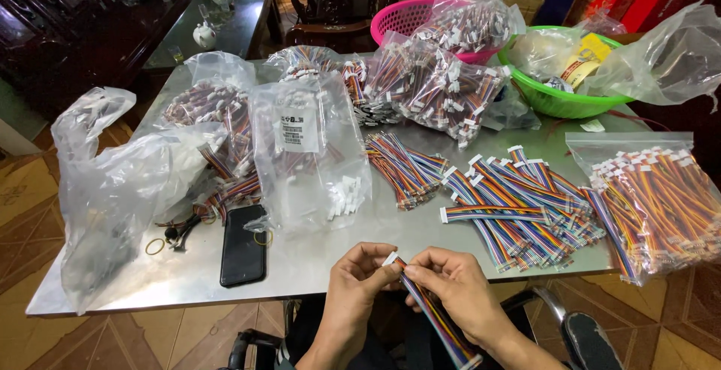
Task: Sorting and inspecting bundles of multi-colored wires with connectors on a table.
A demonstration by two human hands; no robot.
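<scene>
Fingers (373, 259) of the left hand (357, 283) and of the right hand (454, 287) pinch one rainbow ribbon cable (435, 314) together at its white connector (390, 258), just off the near edge of the metal table (315, 257), with the cable trailing down toward the lap. Loose cables of the same kind lie in a pile (518, 205) on the table just beyond the hands, a clear bag of cables (661, 197) sits to the right, and a black phone (243, 244) lies to the left.

Smooth metal table (323, 253), glossy plastic bags (308, 152)
</scene>
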